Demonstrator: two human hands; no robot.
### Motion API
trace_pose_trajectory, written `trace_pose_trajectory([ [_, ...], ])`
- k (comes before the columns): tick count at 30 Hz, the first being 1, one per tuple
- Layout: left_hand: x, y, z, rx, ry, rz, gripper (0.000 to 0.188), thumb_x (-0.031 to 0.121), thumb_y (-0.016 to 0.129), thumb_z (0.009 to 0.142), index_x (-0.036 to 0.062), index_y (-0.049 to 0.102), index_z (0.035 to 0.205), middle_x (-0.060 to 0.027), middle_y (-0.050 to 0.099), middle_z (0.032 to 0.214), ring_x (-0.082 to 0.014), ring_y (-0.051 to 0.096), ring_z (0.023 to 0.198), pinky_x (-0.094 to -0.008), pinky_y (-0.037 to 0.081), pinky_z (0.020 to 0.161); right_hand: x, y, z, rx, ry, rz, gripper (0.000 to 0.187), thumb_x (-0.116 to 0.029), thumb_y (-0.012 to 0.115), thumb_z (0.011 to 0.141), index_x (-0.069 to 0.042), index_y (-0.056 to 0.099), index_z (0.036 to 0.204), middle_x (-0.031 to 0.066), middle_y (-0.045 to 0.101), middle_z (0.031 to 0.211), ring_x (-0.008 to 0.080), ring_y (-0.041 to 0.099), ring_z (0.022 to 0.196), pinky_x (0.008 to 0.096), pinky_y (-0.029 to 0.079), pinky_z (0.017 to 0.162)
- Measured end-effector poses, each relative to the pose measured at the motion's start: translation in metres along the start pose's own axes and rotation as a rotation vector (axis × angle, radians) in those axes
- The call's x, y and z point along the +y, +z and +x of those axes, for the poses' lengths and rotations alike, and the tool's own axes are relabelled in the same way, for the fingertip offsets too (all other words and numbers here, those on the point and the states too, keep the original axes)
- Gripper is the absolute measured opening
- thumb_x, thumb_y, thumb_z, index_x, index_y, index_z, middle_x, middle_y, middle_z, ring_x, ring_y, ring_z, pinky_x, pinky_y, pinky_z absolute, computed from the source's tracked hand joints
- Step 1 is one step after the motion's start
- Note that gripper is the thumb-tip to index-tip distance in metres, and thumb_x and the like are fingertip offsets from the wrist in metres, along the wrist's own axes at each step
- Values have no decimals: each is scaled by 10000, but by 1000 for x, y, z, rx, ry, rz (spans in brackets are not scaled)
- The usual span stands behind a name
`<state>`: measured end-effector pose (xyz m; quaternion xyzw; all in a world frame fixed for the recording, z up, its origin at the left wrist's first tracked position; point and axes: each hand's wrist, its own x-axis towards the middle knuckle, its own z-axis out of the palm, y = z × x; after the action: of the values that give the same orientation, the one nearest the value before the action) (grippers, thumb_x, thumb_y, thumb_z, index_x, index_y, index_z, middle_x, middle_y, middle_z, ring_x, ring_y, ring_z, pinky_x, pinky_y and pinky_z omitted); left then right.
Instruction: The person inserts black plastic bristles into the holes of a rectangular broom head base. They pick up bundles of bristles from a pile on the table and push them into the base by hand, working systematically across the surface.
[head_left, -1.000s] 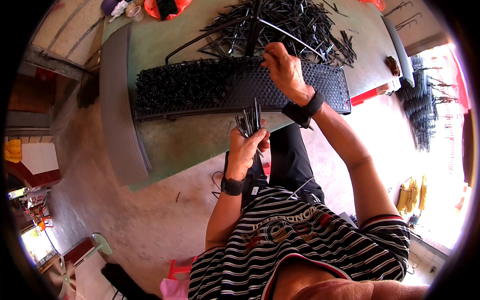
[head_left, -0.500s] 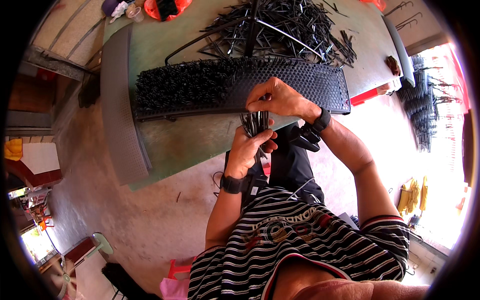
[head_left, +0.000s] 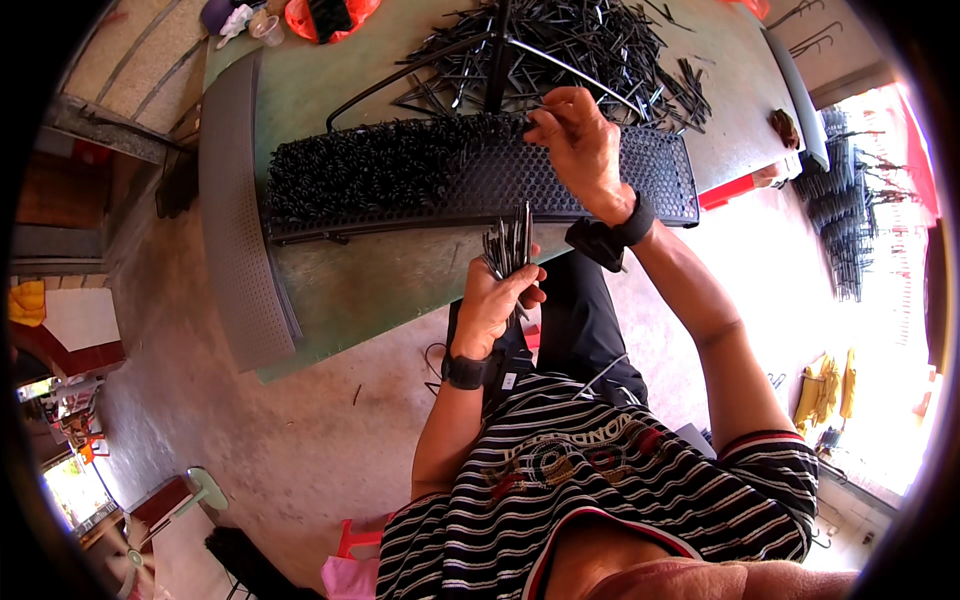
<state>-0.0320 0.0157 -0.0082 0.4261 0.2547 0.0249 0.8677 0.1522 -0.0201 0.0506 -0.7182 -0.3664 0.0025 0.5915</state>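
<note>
My left hand (head_left: 492, 305) is closed around a bunch of thin black strips (head_left: 514, 243), held upright just in front of the table's near edge. Higher up, my right hand (head_left: 584, 150) is over the long black perforated panel (head_left: 655, 172), close to its far edge, with fingertips pinched together. Whatever sits between those fingertips is too small to make out. Dense black tufts (head_left: 355, 170) cover the panel's left part, while bare holes show on its right part. A black metal frame (head_left: 497, 75) rises behind the panel.
Beyond the panel, a big heap of loose black strips (head_left: 570, 60) lies on the green table (head_left: 350, 310). A grey perforated sheet (head_left: 235, 200) hangs along the table's left end. An orange-red bag (head_left: 355, 15) and a clear cup (head_left: 268, 30) stand at the far left.
My right hand has left the bunch of strips and moved up and to the right, over the panel's far edge. The left hand has stayed nearly in place with the bunch.
</note>
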Motion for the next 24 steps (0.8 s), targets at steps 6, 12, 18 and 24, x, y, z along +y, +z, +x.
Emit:
trace_pose_trajectory([
  [6,5,-1,-1,40,13,-32,205,38,610,828,-12,584,1026,-82,632,732,-125,596,523,-226,464,446,17,9,2,-43,-164,-143,108,-4,548,859,-17,503,956,138,627,732,220,676,673,283,507,542],
  [12,8,-2,-2,67,6,-14,204,42,615,824,-6,587,1020,-80,630,730,-125,596,524,-230,466,447,23,9,10,-239,-421,-523,101,-96,613,809,-26,593,879,113,596,745,303,613,649,373,482,550],
  [18,8,0,-1,62,14,-15,228,54,647,809,-18,584,1015,-88,639,729,-140,607,549,-237,473,464,-21,3,-8,-613,-279,-341,231,-222,700,740,-40,675,881,116,638,850,299,617,769,365,497,646],
  [24,7,6,3,-62,-5,-11,234,83,677,800,-11,577,990,-96,639,717,-139,607,562,-247,475,474,-15,2,-29,-779,22,3,144,-105,685,726,-9,683,833,86,658,753,179,617,707,303,492,651],
])
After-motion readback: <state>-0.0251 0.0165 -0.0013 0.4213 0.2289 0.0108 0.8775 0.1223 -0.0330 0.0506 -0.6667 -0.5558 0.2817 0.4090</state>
